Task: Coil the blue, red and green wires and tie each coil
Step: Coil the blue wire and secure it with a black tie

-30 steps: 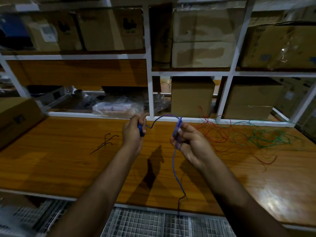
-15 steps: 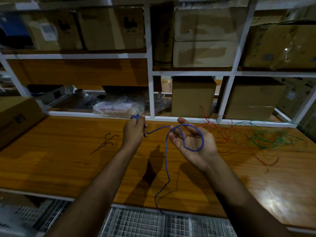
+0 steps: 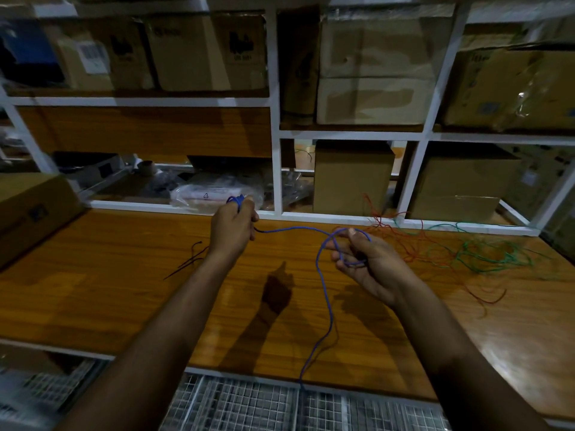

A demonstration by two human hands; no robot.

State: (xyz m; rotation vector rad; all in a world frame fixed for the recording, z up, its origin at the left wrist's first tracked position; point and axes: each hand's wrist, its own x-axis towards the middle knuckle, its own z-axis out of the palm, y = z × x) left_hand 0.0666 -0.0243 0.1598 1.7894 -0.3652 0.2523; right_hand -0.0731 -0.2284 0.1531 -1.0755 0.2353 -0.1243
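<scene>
My left hand (image 3: 231, 225) grips a small bunch of blue wire (image 3: 292, 228) loops above the wooden table (image 3: 93, 284). From that fist the blue wire runs right to my right hand (image 3: 364, 262), palm up, where one loop lies round the curled fingers. The wire's free length hangs from this hand over the table's front edge. A red wire (image 3: 413, 244) and a green wire (image 3: 485, 256) lie loose and tangled on the table to the right. Thin black ties (image 3: 191, 259) rest on the table to the left of my left arm.
A cardboard box (image 3: 28, 209) sits at the table's left end. White shelving (image 3: 277, 119) with cardboard boxes and a plastic bag (image 3: 211, 194) rises behind the table. A wire-mesh rack (image 3: 249, 405) lies below the front edge.
My right hand moved to the right and its fingers curled on the blue loop. My left hand stayed raised with its bunch, and the wire between the hands lengthened.
</scene>
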